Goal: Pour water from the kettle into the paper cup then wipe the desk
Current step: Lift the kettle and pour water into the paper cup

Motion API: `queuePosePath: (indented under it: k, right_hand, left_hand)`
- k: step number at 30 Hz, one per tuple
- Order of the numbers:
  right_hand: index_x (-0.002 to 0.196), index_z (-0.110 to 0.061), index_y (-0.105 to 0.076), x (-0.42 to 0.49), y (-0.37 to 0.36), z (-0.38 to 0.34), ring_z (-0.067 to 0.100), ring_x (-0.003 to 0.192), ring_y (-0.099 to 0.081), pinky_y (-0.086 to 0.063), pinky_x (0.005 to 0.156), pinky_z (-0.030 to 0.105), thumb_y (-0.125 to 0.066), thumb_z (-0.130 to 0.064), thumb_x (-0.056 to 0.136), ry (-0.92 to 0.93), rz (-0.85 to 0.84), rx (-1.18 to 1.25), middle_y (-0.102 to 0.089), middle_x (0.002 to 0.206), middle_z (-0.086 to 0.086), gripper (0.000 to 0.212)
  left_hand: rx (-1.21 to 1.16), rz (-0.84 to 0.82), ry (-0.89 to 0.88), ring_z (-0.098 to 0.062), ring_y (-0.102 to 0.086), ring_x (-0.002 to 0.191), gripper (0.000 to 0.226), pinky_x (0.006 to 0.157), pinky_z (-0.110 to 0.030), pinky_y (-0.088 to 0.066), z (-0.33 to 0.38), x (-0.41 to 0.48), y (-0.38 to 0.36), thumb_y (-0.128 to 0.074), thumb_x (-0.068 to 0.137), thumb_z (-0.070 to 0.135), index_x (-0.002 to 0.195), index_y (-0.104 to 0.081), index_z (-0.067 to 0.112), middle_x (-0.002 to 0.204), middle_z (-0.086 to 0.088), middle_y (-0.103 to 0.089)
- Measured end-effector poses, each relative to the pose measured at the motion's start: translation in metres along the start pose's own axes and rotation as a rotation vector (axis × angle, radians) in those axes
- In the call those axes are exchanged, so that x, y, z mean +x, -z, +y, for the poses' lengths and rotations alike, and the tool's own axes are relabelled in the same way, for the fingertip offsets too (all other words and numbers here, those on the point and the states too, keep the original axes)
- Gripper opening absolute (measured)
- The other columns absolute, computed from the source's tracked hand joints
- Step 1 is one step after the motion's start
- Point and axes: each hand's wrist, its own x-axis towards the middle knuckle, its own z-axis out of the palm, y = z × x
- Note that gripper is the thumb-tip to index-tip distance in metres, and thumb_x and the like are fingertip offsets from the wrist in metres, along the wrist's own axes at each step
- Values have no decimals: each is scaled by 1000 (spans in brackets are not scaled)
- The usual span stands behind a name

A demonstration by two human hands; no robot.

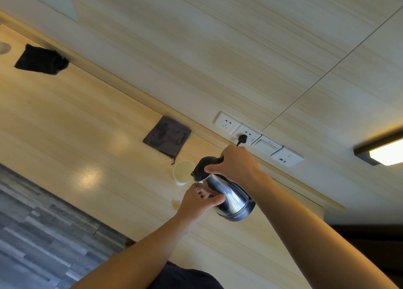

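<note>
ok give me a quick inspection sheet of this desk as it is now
surface: light wood desk, small wet patch near the cup
job's things: steel kettle tilted, spout over the paper cup; grey cloth flat by the wall
clutter: black cloth at far left
grippers: right hand grips the kettle handle; left hand steadies the kettle body
cables: black plug in a wall socket, cord hidden behind the hand
surroundings: socket strip, wall lamp lit, grey floor
</note>
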Motion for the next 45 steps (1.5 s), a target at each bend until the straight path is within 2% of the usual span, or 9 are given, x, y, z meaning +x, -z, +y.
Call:
queuePosePath:
  k: [3, 5, 16, 20, 25, 31, 36, 40, 45]
  right_hand:
    - [79, -9, -65, -1, 2, 0, 17, 54, -51, -42, 54, 29, -80, -59, 78, 6, -1, 8, -60, 65, 2, 52]
    - [79, -9, -64, -1, 3, -1, 17, 53, -49, -40, 53, 27, -80, -58, 78, 13, -3, 4, -58, 64, 2, 52]
    - [72, -12, -59, 1, 5, -3, 15, 52, -47, -38, 51, 25, -80, -58, 80, 26, -18, -8, -56, 62, 1, 51]
    - [71, -12, -59, 4, 4, -3, 15, 52, -46, -38, 51, 25, -79, -57, 80, 30, -25, -6, -56, 62, 1, 51]
    - [75, -10, -62, 7, 1, -3, 17, 53, -49, -41, 53, 26, -79, -59, 79, 25, -28, -19, -59, 64, 2, 52]
    - [69, -13, -56, 8, 1, -4, 15, 51, -44, -38, 51, 26, -79, -57, 80, 29, -30, -33, -54, 61, 0, 51]
    - [68, -13, -56, 9, -1, -3, 13, 50, -43, -36, 49, 24, -78, -58, 81, 36, -31, -59, -53, 61, -1, 52]
    - [70, -13, -58, 10, -5, -1, 13, 51, -45, -38, 50, 24, -78, -59, 80, 29, -27, -51, -55, 62, -1, 51]
    - [74, -13, -63, 6, -7, 12, 14, 51, -48, -39, 51, 24, -77, -60, 80, 29, -12, 9, -59, 62, 1, 50]
  left_hand:
    - [-1, -17, 2, 0, -69, 77, 17, 73, -14, -53, 3, -1, -2, -88, 79, 8, 87, -74, 7, 72, 11, -73]
    - [-6, -29, -1, 2, -67, 73, 15, 71, -13, -52, 4, -2, -3, -85, 81, 4, 80, -73, 12, 68, 12, -72]
    - [-50, -28, 1, -1, -71, 79, 14, 77, -16, -55, 6, -3, -3, -87, 80, 8, 84, -74, 12, 75, 9, -75]
    - [-64, -19, 19, -2, -72, 83, 22, 79, -18, -57, 5, -2, -2, -89, 79, 11, 93, -73, 7, 77, 9, -76]
    - [-55, -14, 20, -3, -72, 84, 26, 79, -18, -57, 2, 0, -2, -89, 79, 14, 96, -73, 5, 78, 9, -76]
    - [-65, -25, 32, -6, -71, 85, 29, 79, -19, -55, -1, 2, -1, -90, 78, 17, 97, -75, 2, 79, 5, -76]
    - [-89, -42, 33, -14, -72, 89, 14, 87, -29, -56, 0, -1, -2, -90, 69, 28, 78, -80, 24, 84, -5, -77]
    - [-56, -32, 42, -16, -71, 91, 18, 88, -30, -56, -3, 0, 0, -91, 73, 25, 83, -79, 16, 92, -17, -77]
    - [6, -20, 16, 0, -68, 74, 14, 70, -13, -52, -1, 2, -2, -87, 79, 2, 81, -74, 8, 69, 11, -72]
